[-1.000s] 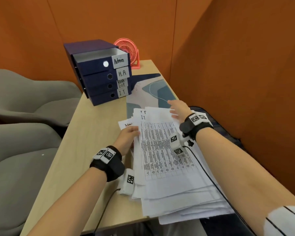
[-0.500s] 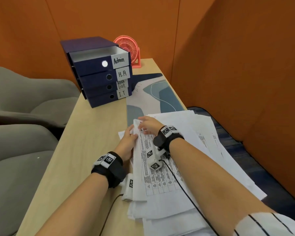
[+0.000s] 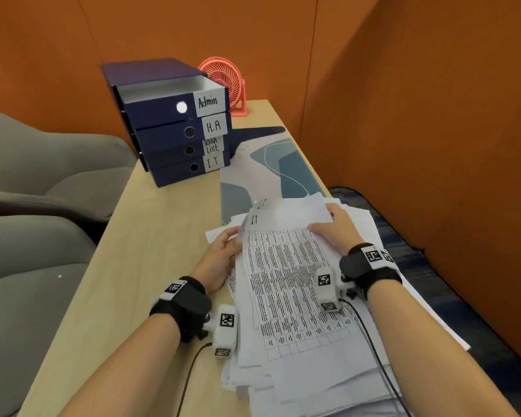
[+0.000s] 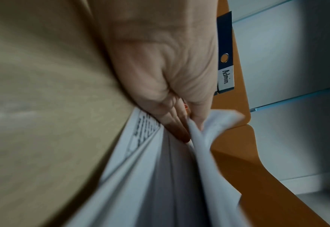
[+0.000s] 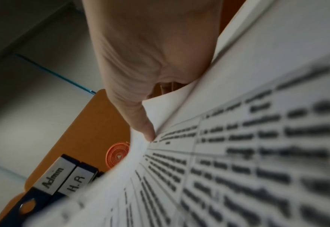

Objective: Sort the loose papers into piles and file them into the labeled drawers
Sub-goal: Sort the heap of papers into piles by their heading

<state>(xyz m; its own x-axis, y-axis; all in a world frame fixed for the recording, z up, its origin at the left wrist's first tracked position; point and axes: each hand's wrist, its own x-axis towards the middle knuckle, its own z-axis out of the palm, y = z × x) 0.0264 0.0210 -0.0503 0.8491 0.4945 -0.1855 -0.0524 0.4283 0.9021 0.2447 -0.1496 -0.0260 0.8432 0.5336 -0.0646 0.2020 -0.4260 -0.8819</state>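
A loose paper stack (image 3: 286, 365) lies on the wooden table (image 3: 151, 251). Its top sheet (image 3: 283, 266) carries a printed table and a handwritten "I.T". My left hand (image 3: 223, 251) pinches the stack's left edge between thumb and fingers (image 4: 179, 127). My right hand (image 3: 337, 227) pinches the upper right part of a lifted sheet (image 5: 238, 76), with the thumb on top and the fingers hidden under it. The navy drawer unit (image 3: 175, 145) stands at the far left, labeled Admin, H.R, Task List and I.T. Its Admin drawer (image 3: 163, 106) is pulled out.
A pink desk fan (image 3: 226, 79) stands behind the drawers. A patterned desk mat (image 3: 283, 167) lies beyond the papers. Grey chairs (image 3: 42, 176) stand to the table's left. Orange partitions (image 3: 433, 145) close off the back and right. Papers overhang the table's right edge.
My right hand has moved from the stack's upper left, beside my left hand, to the upper right with a sheet. A sheet marked I.T now shows on top. The left hand stayed.
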